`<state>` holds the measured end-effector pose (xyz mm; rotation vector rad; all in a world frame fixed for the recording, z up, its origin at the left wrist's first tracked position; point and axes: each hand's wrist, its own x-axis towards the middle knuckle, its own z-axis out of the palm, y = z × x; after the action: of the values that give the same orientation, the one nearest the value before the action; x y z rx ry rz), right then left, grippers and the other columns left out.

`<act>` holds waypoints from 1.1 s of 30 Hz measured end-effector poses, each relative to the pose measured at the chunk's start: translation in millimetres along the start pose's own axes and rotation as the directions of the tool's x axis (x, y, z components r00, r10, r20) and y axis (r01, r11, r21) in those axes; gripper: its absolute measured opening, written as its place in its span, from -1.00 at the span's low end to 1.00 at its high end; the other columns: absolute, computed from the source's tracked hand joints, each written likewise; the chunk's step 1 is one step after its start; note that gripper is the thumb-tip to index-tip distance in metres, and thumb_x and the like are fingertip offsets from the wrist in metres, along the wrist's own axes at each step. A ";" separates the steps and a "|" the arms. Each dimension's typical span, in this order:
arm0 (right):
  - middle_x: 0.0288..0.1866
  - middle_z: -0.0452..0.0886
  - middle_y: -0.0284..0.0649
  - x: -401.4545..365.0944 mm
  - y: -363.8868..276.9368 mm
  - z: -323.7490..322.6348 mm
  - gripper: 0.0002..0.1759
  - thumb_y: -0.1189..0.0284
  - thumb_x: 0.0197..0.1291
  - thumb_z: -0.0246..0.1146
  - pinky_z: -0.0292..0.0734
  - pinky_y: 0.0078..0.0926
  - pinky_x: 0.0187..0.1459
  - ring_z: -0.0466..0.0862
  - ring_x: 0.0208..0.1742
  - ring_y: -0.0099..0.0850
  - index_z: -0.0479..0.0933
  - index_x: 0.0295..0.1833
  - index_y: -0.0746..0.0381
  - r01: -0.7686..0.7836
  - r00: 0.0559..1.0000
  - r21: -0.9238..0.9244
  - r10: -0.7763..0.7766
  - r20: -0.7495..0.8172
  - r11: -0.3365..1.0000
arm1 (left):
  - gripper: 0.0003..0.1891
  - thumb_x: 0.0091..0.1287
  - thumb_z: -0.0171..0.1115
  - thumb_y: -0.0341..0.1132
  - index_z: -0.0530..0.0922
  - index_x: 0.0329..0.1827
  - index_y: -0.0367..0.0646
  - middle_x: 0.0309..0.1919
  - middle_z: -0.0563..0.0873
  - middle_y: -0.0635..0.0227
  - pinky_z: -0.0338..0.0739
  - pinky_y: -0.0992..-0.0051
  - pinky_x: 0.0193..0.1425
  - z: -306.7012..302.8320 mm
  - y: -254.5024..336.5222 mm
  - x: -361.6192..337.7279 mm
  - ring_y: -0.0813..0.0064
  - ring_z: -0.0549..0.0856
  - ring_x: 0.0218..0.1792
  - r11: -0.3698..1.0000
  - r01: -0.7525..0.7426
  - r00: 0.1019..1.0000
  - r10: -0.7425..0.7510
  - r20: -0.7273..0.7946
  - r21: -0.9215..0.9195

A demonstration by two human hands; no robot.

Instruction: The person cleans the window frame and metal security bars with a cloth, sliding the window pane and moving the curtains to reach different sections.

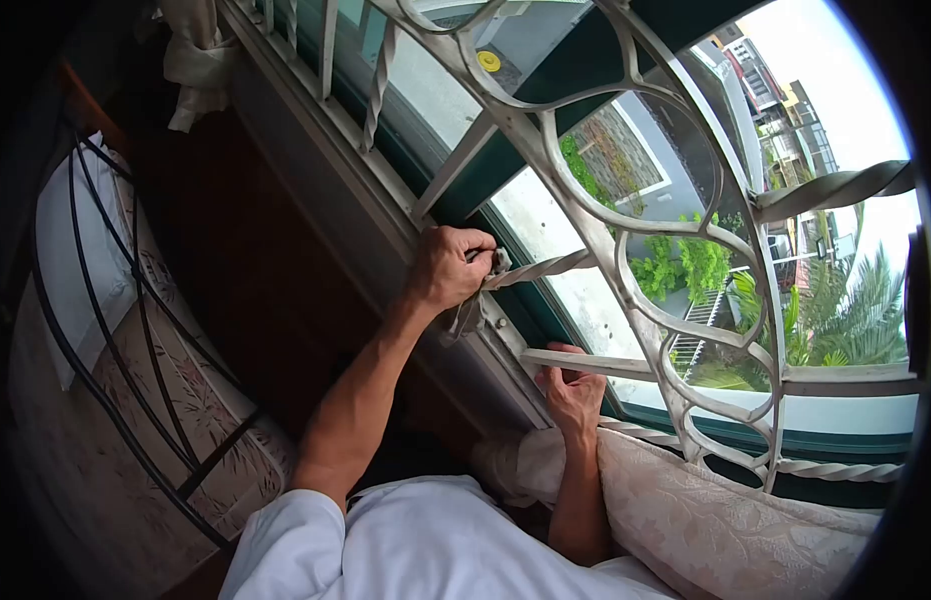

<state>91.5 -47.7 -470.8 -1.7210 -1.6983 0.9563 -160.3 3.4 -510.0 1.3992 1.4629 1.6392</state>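
My left hand (pixel 453 268) is closed on a crumpled grey cloth (pixel 467 314) at the window sill (pixel 385 205), beside a twisted bar of the white metal grille (pixel 635 290). The cloth hangs a little over the sill's inner edge. Farther right, my right hand (pixel 573 388) is at a flat bar of the grille, near the green window frame (pixel 545 318). Its fingers are bent and partly hidden behind the bar, so what they hold, if anything, does not show.
A patterned curtain (pixel 705 500) lies bunched at the lower right, close to my right forearm. Another curtain (pixel 197 60) hangs at the upper left. At the left is a bed with a dark metal frame (pixel 95 380) and a white pillow (pixel 85 260).
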 end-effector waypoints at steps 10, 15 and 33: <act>-0.41 0.76 -0.15 1.5 5.8 -4.4 -0.79 0.47 0.29 0.35 0.64 -0.47 -0.28 0.76 -0.40 -0.46 0.71 -0.05 0.37 0.134 0.991 -0.059 -0.132 0.030 0.989 | -0.85 0.27 0.36 -0.56 0.67 -0.11 -0.25 -0.31 0.77 0.13 0.69 0.31 -0.20 81.6 48.4 -100.5 0.13 0.80 -0.31 0.969 -0.009 0.873 0.129 -0.471 0.248; -0.45 0.74 -0.09 -2.4 -11.1 -10.5 -0.87 0.49 0.26 0.37 0.58 -0.39 -0.36 0.72 -0.49 -0.38 0.72 -0.14 0.33 0.269 0.959 -0.164 -0.250 0.132 0.949 | -0.89 0.38 0.34 -0.46 0.65 -0.10 -0.27 -0.21 0.78 0.08 0.69 0.26 -0.13 98.0 59.4 -70.4 0.04 0.80 -0.21 0.979 0.161 0.841 -0.072 -0.536 0.122; -0.42 0.70 -0.10 -9.7 -19.6 -14.8 -0.81 0.47 0.31 0.34 0.54 -0.46 -0.35 0.61 -0.47 -0.51 0.65 -0.06 0.37 0.402 0.896 -0.031 -0.386 0.221 0.915 | -0.19 0.41 0.13 -0.41 -0.06 0.62 -0.58 0.57 -0.04 -0.59 -0.01 0.09 0.73 126.2 54.8 -82.9 -0.40 0.02 0.63 0.980 0.184 0.949 -0.197 -0.246 -0.075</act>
<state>91.7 -54.5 -445.3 -1.2738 -2.1413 0.9138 -4.9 -36.4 -502.7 1.0133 1.6284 1.7636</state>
